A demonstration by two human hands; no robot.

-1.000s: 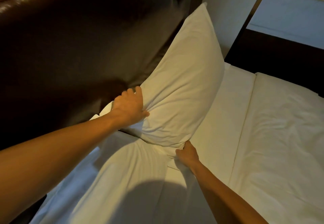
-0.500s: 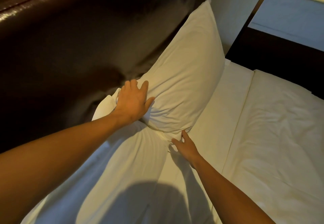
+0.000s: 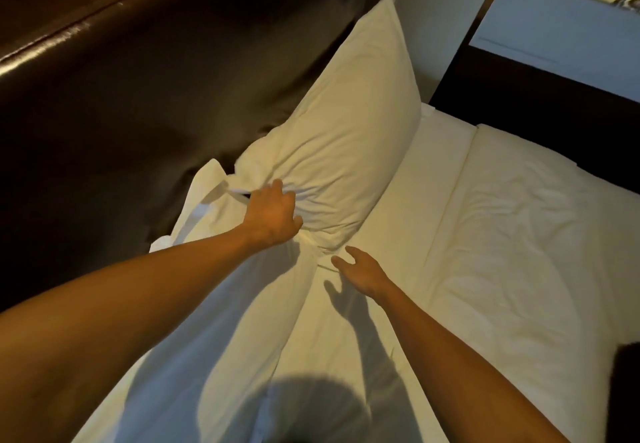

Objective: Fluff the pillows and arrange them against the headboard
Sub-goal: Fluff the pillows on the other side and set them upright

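Note:
A white pillow (image 3: 349,124) leans tilted against the dark brown leather headboard (image 3: 131,89), its far corner pointing up toward the wall. My left hand (image 3: 272,215) presses on the pillow's near end, fingers spread on the creased fabric, not gripping it. A second white pillow (image 3: 214,331) lies closer to me along the headboard, under my left forearm. My right hand (image 3: 362,269) hovers open just off the first pillow's lower corner, above the sheet, with its shadow below it.
The white bed sheet (image 3: 519,269) with a folded duvet edge stretches to the right. A dark wooden bed frame or side unit (image 3: 540,96) runs along the far side. A pale wall (image 3: 440,16) stands beyond the headboard's end.
My left hand released its pinch and now lies flat on the pillow's end. My right hand let go of the lower corner and drew back, open. The pillow settled lower against the headboard.

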